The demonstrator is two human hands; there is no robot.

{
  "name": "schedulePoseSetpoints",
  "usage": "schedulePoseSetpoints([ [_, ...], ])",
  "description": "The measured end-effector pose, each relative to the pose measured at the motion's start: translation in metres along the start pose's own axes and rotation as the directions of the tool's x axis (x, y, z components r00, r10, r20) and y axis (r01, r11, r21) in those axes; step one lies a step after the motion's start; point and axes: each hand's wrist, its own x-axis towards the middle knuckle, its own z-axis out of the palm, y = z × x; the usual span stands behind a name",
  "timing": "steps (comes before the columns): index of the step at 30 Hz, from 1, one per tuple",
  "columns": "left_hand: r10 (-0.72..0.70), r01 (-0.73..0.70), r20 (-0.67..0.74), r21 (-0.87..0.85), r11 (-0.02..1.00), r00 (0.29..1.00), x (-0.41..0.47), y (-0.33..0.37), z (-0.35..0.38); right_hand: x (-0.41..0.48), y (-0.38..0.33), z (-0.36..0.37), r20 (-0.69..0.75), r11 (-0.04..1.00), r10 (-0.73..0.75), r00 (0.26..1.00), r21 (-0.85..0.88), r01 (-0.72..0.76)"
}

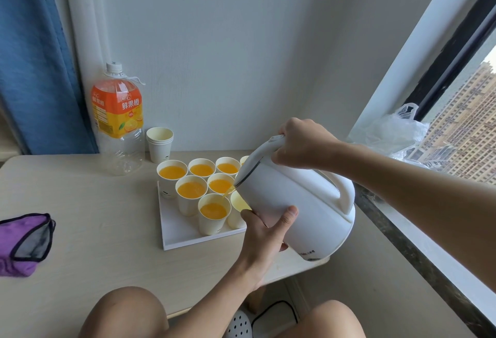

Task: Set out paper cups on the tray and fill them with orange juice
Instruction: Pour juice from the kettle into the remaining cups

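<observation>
We are working at the pale counter (80,203), sitting close so both arms are reaching the far corner without stretching.

We are tipping the white kettle (300,203) steeply toward the left, its spout hanging over the cups. Our right hand (303,147) is wrapping its fingers tightly around the handle to steer the tilt. Our left hand (265,230) is spreading open against the underside of the body, thumb up the side, taking the weight. 2 hands are probably steadying a heavy vessel so the pour is staying thin.

The white tray (182,233) is lying flat near the counter's right end, keeping the cups grouped and catching any drips.

The big juice bottle (119,117) is standing upright and capped at the back by the wall. It is looking empty, which is suggesting the juice is now sitting in the kettle.

A short stack of spare cups (159,145) is waiting just beside the bottle, off the tray.

On the tray, 5 cups behind are showing juice near their rims. The front cup (213,219) is taking the stream of juice (228,193) right now. The cup beside it (235,217), partly hidden by the kettle, is looking pale inside and is likely waiting for its fill.
</observation>
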Motion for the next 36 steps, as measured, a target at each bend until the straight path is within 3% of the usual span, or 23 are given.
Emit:
schedulePoseSetpoints([
  [26, 0.011, -0.011, -0.022, 0.012, 1.0, 1.0, -0.001, 0.006, -0.001, 0.0, -0.002, 0.0, -0.017, 1.0, -0.013, 1.0, -0.006, 0.013],
  [36, 0.198, -0.164, -0.137, 0.229, 0.96, 0.971, 0.001, 0.016, -0.007, -0.012, 0.029, 0.003, -0.033, 0.913, 0.092, 0.995, 0.401, -0.072],
])
